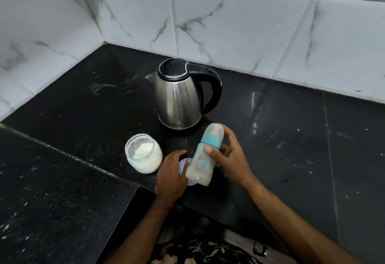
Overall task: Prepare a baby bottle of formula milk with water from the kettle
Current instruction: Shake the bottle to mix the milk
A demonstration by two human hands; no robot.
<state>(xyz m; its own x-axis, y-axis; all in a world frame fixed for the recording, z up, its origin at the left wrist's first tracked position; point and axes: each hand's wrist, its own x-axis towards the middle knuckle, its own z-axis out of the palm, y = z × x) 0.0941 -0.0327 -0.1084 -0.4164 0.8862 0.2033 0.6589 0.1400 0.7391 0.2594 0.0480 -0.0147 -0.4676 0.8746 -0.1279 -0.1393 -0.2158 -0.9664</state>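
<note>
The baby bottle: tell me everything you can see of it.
The translucent plastic baby bottle with a teal collar has a clear dome cap over the teat and faint red and teal prints on its body. Milky liquid fills it. It is tilted, its cap leaning toward the steel kettle, above the black counter. The right hand grips its middle; the left hand touches its lower side, over a round white lid.

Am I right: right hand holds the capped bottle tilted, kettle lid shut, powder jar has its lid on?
Not quite: the head view shows the jar open, no lid on it. The rest holds: right hand holds the capped bottle tilted, kettle lid shut.
</note>
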